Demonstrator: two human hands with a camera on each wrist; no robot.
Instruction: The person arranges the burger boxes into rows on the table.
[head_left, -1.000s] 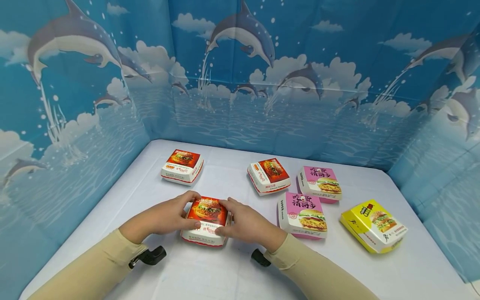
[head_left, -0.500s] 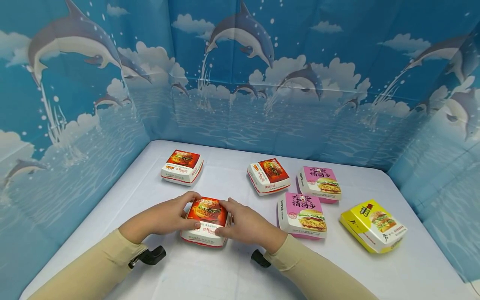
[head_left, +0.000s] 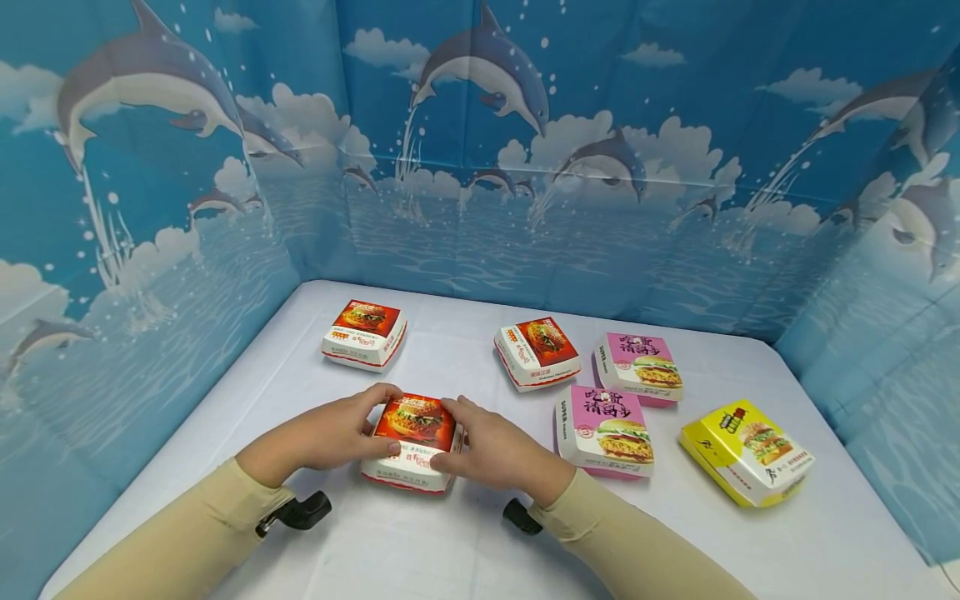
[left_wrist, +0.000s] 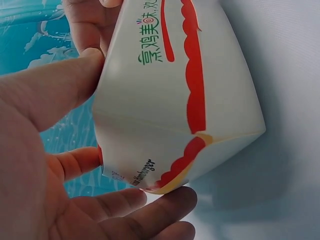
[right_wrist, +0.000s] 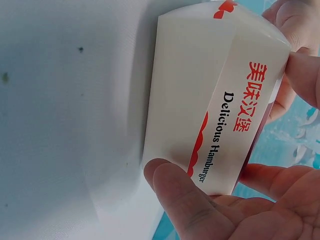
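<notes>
A red-and-white burger box (head_left: 415, 425) with a burger picture on its lid lies closed on the table in the head view. My left hand (head_left: 333, 429) grips its left side, thumb on the near part of the lid and fingers round the far corner. From the right, my right hand (head_left: 495, 442) grips the same box in much the same way. The left wrist view shows one white side of the burger box (left_wrist: 150, 95) with green lettering. In the right wrist view the burger box (right_wrist: 210, 100) reads "Delicious Hamburger", with fingertips at its lower corner.
Behind stand two more red-and-white burger boxes, one at left (head_left: 365, 333) and one in the middle (head_left: 537, 352). To the right are a near pink box (head_left: 605, 431), a far pink box (head_left: 640, 367) and a yellow box (head_left: 746, 454). A dolphin-print curtain (head_left: 480, 233) surrounds the white table (head_left: 420, 550).
</notes>
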